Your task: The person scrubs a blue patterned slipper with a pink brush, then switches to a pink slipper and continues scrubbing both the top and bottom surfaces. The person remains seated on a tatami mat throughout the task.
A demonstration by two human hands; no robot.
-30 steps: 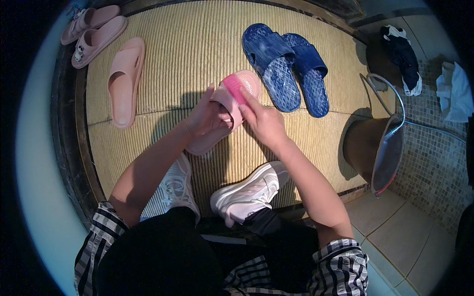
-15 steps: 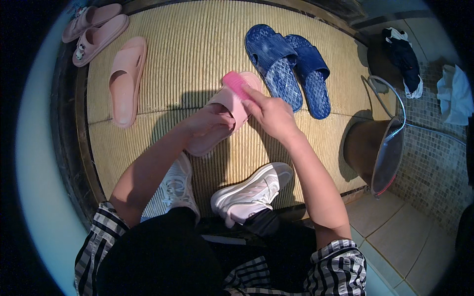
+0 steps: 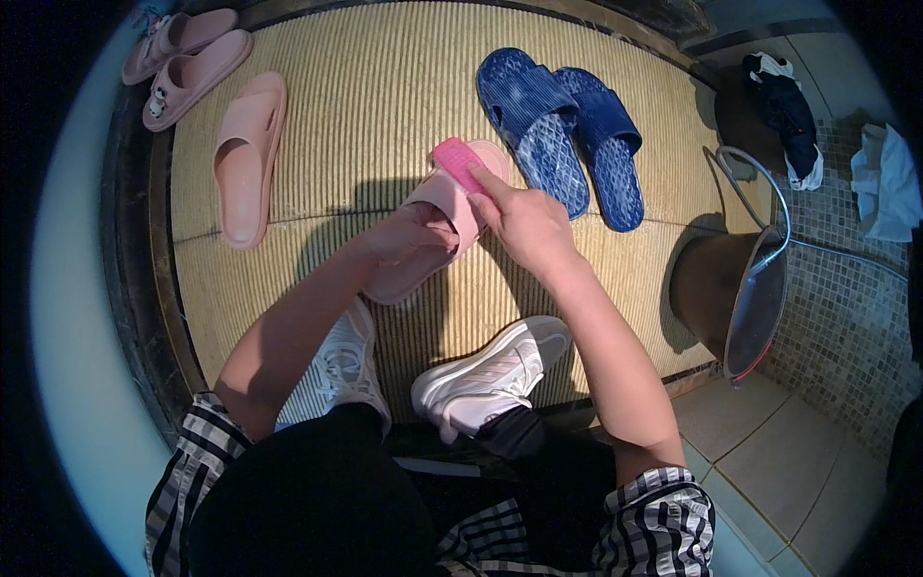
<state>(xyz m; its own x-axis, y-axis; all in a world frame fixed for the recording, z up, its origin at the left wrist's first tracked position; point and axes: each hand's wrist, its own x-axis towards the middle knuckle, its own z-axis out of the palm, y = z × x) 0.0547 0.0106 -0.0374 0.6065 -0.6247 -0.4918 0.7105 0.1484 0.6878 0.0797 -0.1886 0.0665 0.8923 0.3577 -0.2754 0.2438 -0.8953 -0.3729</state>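
A pink slide slipper (image 3: 396, 277) is held above the ribbed mat, its toe pointing away and to the right. My left hand (image 3: 415, 234) grips it with the fingers tucked inside under the strap. In my right hand (image 3: 524, 219) is a small bright pink brush (image 3: 456, 162), pressed on the slipper's strap near the toe; its bristles are hidden. The matching pink slipper (image 3: 248, 163) lies on the mat to the left. A pair of blue slippers (image 3: 548, 159) rests just beyond my right hand.
My sneakers (image 3: 500, 370) stand on the ribbed mat (image 3: 375, 77). A brown bucket (image 3: 707, 288) with a hose (image 3: 784, 207) over its rim is at the right. Two more pink slippers (image 3: 197, 77) lie at the far left. Dark cloth (image 3: 784, 120) and white cloth (image 3: 886, 183) are at the far right.
The brush has shifted slightly on the strap, and my right hand has turned a little with it. My left hand and the slipper stay nearly in place.
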